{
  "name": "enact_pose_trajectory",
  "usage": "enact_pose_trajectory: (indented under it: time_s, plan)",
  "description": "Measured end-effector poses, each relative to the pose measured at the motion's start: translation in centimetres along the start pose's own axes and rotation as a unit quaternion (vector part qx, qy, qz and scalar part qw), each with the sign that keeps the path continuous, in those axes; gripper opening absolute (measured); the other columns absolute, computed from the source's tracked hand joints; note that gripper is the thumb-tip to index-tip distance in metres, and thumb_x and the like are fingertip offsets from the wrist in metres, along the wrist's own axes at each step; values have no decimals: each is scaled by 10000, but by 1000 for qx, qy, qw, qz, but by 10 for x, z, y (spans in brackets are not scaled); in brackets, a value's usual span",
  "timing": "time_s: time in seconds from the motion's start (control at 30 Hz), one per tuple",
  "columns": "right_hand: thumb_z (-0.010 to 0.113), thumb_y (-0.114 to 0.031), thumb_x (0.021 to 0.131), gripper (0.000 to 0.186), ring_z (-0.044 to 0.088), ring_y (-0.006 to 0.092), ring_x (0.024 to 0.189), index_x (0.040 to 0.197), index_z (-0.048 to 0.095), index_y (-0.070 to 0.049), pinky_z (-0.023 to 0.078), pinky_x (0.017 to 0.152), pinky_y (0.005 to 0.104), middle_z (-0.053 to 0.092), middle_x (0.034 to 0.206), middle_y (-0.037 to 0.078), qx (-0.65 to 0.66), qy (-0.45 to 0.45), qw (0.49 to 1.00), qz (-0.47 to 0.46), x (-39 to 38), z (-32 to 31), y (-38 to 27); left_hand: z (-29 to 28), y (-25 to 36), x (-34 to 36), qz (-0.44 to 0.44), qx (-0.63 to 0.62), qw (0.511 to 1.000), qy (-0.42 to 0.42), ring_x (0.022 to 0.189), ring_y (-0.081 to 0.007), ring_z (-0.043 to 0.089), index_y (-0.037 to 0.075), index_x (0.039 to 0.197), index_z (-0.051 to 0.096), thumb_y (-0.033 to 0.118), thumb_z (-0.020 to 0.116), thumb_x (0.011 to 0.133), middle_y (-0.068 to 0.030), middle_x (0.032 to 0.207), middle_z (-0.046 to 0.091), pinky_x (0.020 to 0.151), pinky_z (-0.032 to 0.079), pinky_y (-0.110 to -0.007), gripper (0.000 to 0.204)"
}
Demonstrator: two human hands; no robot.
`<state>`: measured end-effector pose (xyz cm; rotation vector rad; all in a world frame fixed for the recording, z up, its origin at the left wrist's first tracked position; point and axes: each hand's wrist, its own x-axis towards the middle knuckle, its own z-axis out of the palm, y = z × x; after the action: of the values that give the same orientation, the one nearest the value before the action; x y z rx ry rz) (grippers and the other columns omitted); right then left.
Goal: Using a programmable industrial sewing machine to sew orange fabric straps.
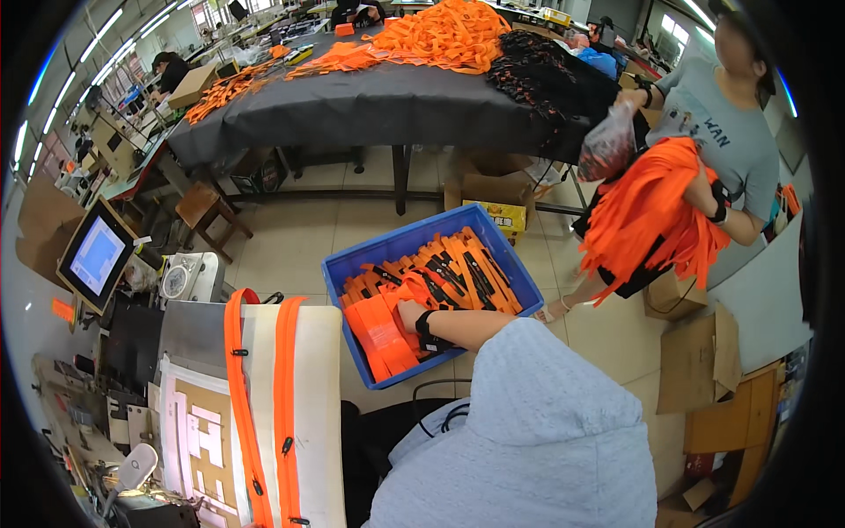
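My right hand [410,315], with a black band at the wrist, reaches left into a blue plastic bin [414,239] on the floor. Its fingers are partly hidden but look closed on a bundle of flat orange strips [380,334] at the bin's near left corner. Around that bundle, several orange and black strips [458,268] fill the bin. My left hand is out of the picture. Two orange zippers [284,396] with black pullers lie lengthwise over the pale machine table at the lower left.
A co-worker at right holds a big orange strip bundle [656,211] and a clear plastic bag [607,145]. Behind the bin stands a dark-covered table [370,110] heaped with orange and black strips. A screen [97,255], a wooden stool [202,211] and cardboard boxes [695,361] stand around.
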<state>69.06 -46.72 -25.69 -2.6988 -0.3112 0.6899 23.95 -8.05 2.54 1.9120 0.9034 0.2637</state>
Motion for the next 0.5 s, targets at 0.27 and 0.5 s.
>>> enact_pose_trajectory:
  time_s: [0.27,0.5]
  plan:
    - [641,-124,753,173,685,349,729,715,663,44,496,545,444,635,731,268,6,-71,997,-12,-5,-11,7,0,9,-2,-2,76,997,3,755,-121,599,-17,1033,662,220,593,1001,-48,880,673,664,497,-252,249]
    - [685,-131,842,217,683,198,871,993,726,20,524,796,328,738,917,135,203,-94,970,-100,-54,-82,8,-4,-12,-1,-32,-21,999,-10,805,-118,611,-25,1033,650,218,619,983,-51,897,661,701,497,-236,250]
